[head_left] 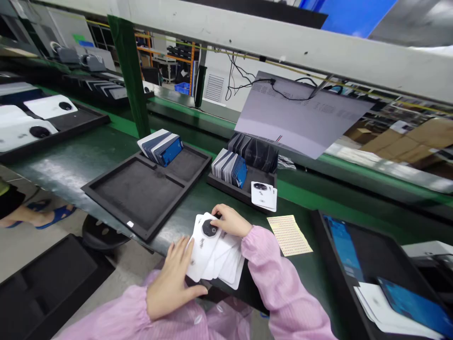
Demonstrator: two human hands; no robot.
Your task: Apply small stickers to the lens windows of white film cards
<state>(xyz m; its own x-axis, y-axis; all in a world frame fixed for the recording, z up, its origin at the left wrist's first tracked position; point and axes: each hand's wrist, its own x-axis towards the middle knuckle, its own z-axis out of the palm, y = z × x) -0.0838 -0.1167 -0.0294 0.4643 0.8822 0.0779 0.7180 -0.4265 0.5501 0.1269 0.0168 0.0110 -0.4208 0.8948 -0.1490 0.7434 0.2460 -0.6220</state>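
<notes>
In front of me, a fanned stack of white phone back covers (205, 252) lies at the table's near edge. The top one carries a round black camera ring. My right hand (230, 221) is closed at the top end of that cover, its thumb and fingers pinched beside the ring. Along the stack's left side rests my left hand (173, 278), fingers stretched and thumb apart. It touches the covers' edge without gripping. Right of the stack, a yellow sheet of small printed stickers (289, 235) lies flat on the green table (300, 274).
A black tray (138, 189) with covers stands left. Behind the stack, a smaller black tray (230, 189) holds upright covers, with white covers (264, 196) at its corner. At right is a tray (375, 241) with blue-filmed pieces. A grey panel (297, 111) hangs above.
</notes>
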